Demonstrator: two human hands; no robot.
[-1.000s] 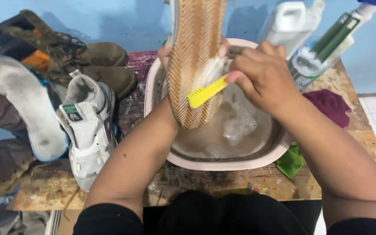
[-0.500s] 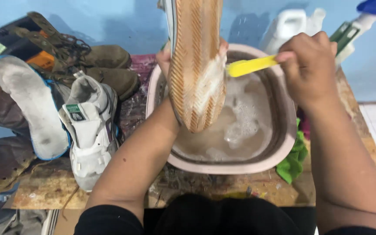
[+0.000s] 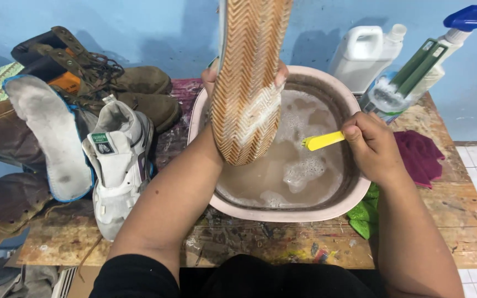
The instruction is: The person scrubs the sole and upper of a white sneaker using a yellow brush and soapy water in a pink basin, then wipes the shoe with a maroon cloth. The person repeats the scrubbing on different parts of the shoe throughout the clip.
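So the left hand [image 3: 216,74] has its grip clamped round a shoe [image 3: 249,77] held sole-up over the pink basin [image 3: 282,212] in the middle of the frame, long axis running up and down the picture, suds on the tan zigzag tread. The right hand [image 3: 374,146] is closed tight on a yellow brush [image 3: 321,141] dipped in the murky water, so the shoe sits up and to the left of it. Upper right on the table [image 3: 443,221] there's a white jug [image 3: 362,49] and a spray bottle with a blue trigger [image 3: 443,49]; a white sneaker [image 3: 117,165] with a small green tongue label lies left.
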